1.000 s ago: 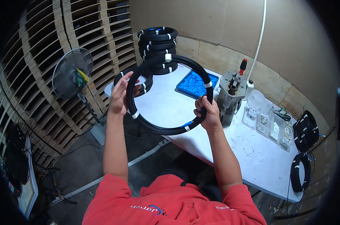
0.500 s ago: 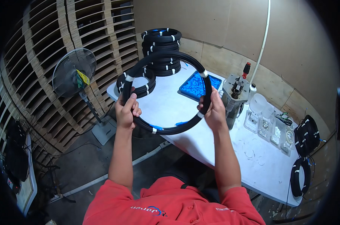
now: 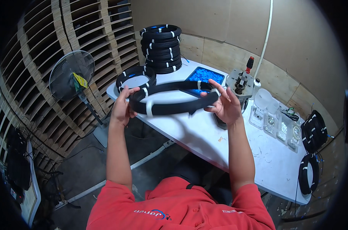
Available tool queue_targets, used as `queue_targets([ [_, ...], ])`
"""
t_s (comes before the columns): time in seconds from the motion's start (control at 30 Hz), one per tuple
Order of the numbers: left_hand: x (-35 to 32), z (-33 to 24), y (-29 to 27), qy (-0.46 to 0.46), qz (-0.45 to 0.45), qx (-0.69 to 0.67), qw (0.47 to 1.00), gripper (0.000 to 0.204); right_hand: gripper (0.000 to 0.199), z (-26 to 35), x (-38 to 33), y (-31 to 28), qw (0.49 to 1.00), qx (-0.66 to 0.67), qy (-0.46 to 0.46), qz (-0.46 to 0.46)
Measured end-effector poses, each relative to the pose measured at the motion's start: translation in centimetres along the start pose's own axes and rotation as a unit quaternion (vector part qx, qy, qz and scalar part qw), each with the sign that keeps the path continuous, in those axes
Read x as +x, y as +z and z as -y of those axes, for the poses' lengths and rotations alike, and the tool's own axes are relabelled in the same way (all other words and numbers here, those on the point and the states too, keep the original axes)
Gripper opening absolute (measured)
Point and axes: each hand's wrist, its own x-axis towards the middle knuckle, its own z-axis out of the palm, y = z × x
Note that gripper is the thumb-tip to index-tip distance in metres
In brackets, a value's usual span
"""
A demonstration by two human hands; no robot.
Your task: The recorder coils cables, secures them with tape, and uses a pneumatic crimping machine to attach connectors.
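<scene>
A coil of black cable (image 3: 173, 109), bound with white tape bands, hangs tilted nearly flat above the table, its front side smeared by motion. At its left end my left hand (image 3: 122, 107) holds the rim, thumb and fingers around it. My right hand (image 3: 226, 104) grips the opposite end, with some fingers raised. Behind the coil, partly covered by it, lies a blue tray (image 3: 204, 75) of small blue pieces. Another taped black coil (image 3: 151, 78) rests on the table beyond my left hand.
A tall stack of black coils (image 3: 161, 50) stands at the table's back left. Right of the tray is a metal hand press (image 3: 241, 82) with a red-tipped handle. Clear boxes of small parts (image 3: 271, 124) and more coils (image 3: 309, 174) line the right side. A fan (image 3: 72, 74) stands left.
The coil has tipped from facing me upright to nearly flat. Both hands have turned with it and moved slightly apart; the blue connectors inside the coil no longer show.
</scene>
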Motion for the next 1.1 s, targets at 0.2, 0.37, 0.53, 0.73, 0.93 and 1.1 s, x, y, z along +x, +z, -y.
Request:
queue_targets([
  [0.2,-0.3,1.0,0.2,0.066,-0.024,0.162,0.984,0.043,0.033,1.3,0.5,-0.3,0.87,-0.457,0.096,-0.158],
  [0.37,1.3,4.5,1.5,0.169,-0.167,0.134,0.962,0.041,0.045,-2.6,2.5,-3.0,0.887,-0.398,-0.079,-0.221],
  [0.53,0.2,4.6,5.1,0.082,-0.138,-0.097,0.982,0.042,0.045,-4.9,2.6,-1.6,0.944,-0.197,-0.07,-0.257],
  [0.73,-0.1,5.2,4.1,0.095,-0.151,-0.078,0.981,0.043,0.028,-6.7,2.4,-0.1,0.948,-0.164,-0.123,-0.244],
  [0.93,-0.1,4.8,2.0,0.071,-0.199,-0.075,0.975,0.044,0.034,-8.7,5.2,-0.2,0.936,-0.176,-0.082,-0.294],
  [1.1,2.3,4.3,-1.6,0.104,-0.213,-0.04,0.971,0.029,0.056,-10.6,10.1,-1.5,0.945,-0.188,-0.095,-0.25],
])
